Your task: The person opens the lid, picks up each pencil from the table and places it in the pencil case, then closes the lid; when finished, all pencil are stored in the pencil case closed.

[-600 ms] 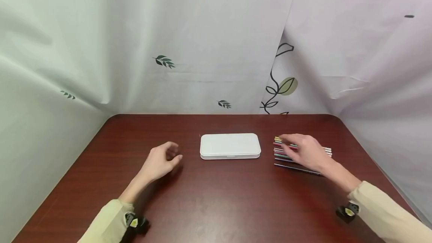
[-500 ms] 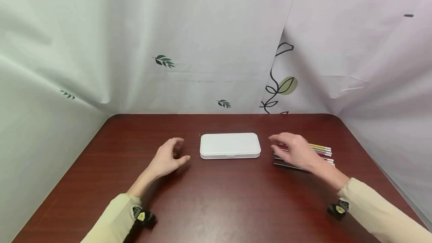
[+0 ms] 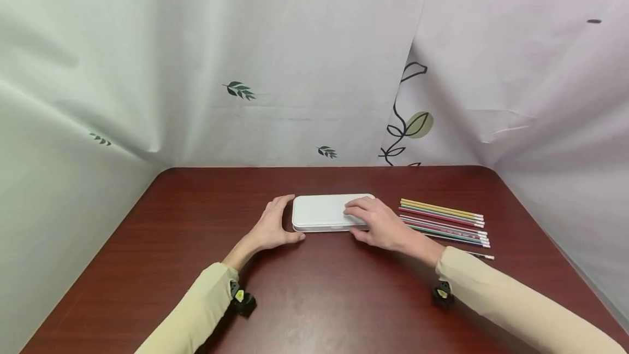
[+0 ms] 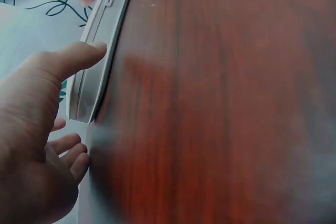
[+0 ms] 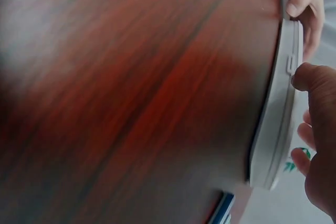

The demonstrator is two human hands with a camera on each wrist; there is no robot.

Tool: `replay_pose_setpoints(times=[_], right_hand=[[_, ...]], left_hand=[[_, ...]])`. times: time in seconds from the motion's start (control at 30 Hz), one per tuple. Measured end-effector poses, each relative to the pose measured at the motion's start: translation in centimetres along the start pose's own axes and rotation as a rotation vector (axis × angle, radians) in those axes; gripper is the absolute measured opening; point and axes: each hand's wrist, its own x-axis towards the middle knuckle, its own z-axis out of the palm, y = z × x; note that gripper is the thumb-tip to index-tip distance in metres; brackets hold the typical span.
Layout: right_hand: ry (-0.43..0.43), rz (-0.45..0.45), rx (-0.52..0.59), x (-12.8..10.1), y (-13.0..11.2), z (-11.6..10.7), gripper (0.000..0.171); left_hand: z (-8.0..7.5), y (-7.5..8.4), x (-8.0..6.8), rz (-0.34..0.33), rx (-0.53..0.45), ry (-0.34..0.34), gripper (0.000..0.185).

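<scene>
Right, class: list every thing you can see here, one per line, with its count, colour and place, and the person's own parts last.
Pencil case: one, white, shut, lying flat mid-table.
Pencils: a row, too close to count; yellow, green, red, pink and blue among them, right of the case, apart from both hands.
Table: one, dark red-brown wood.
Backdrop sheets: pale, printed with leaves, behind and beside the table.
Left hand: fingers curled round the case's left end.
Right hand: fingers lying on the lid, thumb at the front edge.
Sleeves: two, pale yellow.
</scene>
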Motion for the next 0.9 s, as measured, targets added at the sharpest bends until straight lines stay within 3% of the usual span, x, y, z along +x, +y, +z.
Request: replay_pose_setpoints(times=[0.43,0.67,0.9], right_hand=[[-0.011,0.044,-0.037,0.5,-0.5,2.3,0.036],[-0.004,0.033,-0.097,0.7,-0.7,2.5,0.032],[-0.017,0.020,-0.192,1.0,-0.7,2.3,0.030]], left_hand=[[0.8,-0.3,0.5,-0.059,-0.014,-0.025,0.099],[1.2,-0.5,0.9,-0.061,-0.015,-0.025,0.094],[1.0,-0.3,1.2,-0.111,-0.038,-0.027,0.093]])
